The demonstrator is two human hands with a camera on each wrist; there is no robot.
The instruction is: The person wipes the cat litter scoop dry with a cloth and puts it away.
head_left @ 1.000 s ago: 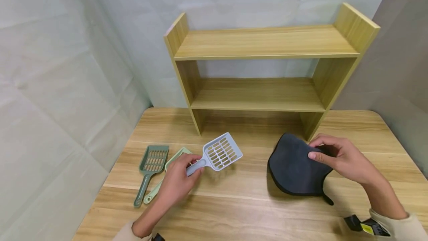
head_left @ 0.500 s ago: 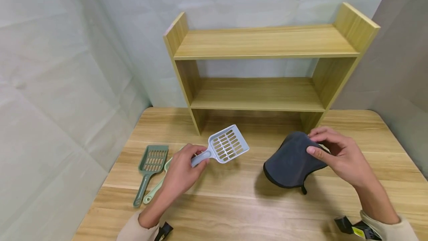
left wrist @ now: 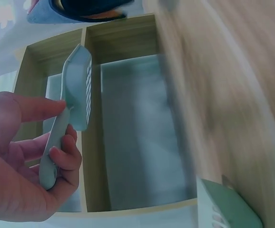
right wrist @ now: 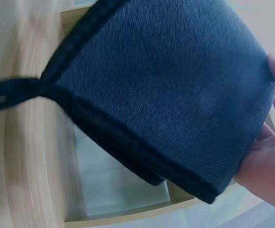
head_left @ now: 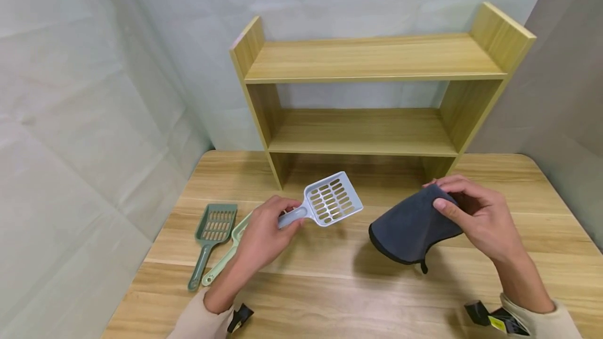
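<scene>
In left hand, one scoop; right hand, one cloth.

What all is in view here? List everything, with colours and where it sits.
Pale blue slotted plastic-looking scoop: one, in the left hand
Dark blue fabric piece with black edging and loop: one, in the right hand
Dark green slotted scoop: one, tabletop's left side
Light green slotted scoop: one, beside the dark green one, partly hidden
Light wood-grain shelf unit: one, table's back
Light wood-grain table: one, beneath everything
Greyish creased sheeting: number unclear, around the table
Black devices: two, at the wrists
Beige sleeves: two, on the forearms
Left hand: one, left
Right hand: one, right
</scene>
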